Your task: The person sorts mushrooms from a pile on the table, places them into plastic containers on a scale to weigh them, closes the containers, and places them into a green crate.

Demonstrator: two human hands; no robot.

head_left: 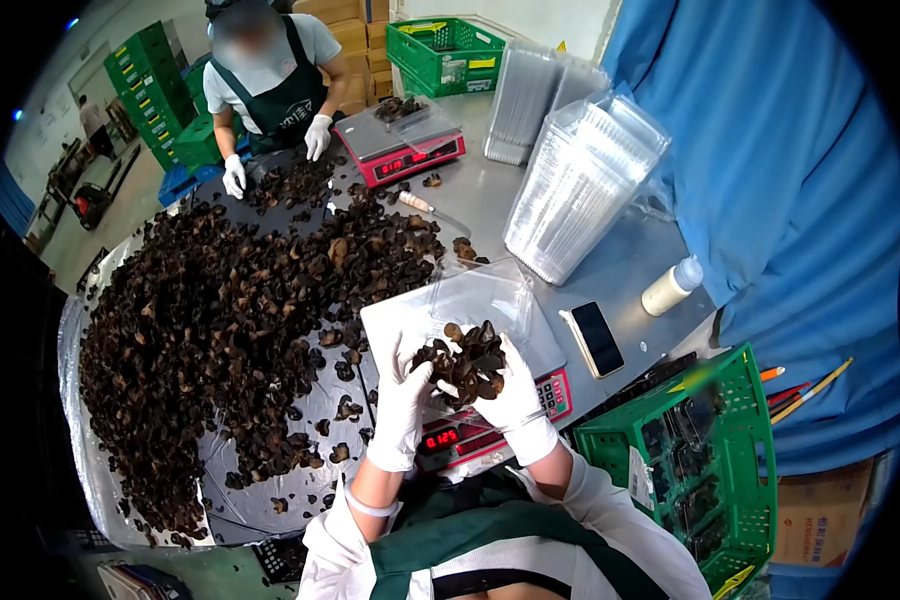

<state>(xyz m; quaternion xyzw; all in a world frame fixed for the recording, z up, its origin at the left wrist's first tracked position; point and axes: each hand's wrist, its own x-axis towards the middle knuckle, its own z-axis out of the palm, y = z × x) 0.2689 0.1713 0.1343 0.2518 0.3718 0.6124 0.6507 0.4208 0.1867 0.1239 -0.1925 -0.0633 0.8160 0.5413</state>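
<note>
Dark brown wood-ear-like mushrooms (475,360) are cupped between my two white-gloved hands, above a clear plastic tray on the white plate of a red scale (380,320). My left hand (402,395) holds the clump from its left side, fingers curved round it. From the right side my right hand (515,395) holds it, fingers partly hidden behind the mushrooms. Red digits, looking like 0.125, glow on the scale's display. A large heap of the same mushrooms (240,330) lies on the table to the left.
Opposite stands a co-worker (280,90) in white gloves beside another red scale (400,140). Stacked clear trays (585,185), a phone (595,338), a bottle (672,286) and a knife (417,202) lie or stand on the table. A green crate (760,450) holds packed boxes at right.
</note>
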